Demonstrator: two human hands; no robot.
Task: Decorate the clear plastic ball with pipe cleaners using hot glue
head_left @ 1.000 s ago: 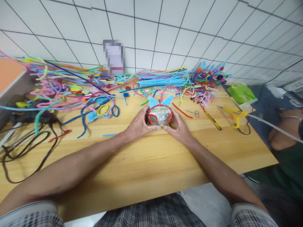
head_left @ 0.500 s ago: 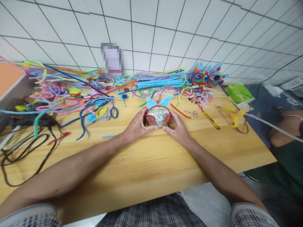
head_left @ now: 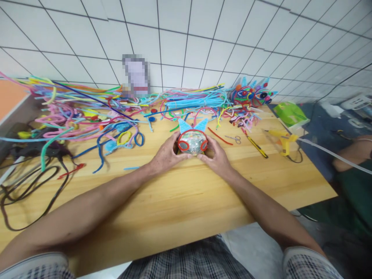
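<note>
Between both hands, over the middle of the wooden table, is a shiny, clear rounded craft head (head_left: 193, 140). Red pipe cleaner outlines its rim and two round eye shapes, and two blue pointed ears (head_left: 200, 126) stand up from its top. My left hand (head_left: 167, 154) grips it from the left, with the thumb along its lower edge. From the right, my right hand (head_left: 217, 157) closes on the other side in the same way. The fingers behind the head are partly hidden.
Blue pipe cleaners (head_left: 192, 102) and tangled pink ones lie along the wall. Small scissors (head_left: 234, 138), a yellow utility knife (head_left: 256, 146) and a yellow glue gun (head_left: 283, 140) lie to the right. Finished-looking colourful heads (head_left: 251, 95) stand at the back right; black cables (head_left: 43, 193) lie left. Another person's arm (head_left: 353, 153) shows at right.
The whole view has shifted very slightly. Both hands keep their hold on the craft head, which stays in nearly the same place and pose.
</note>
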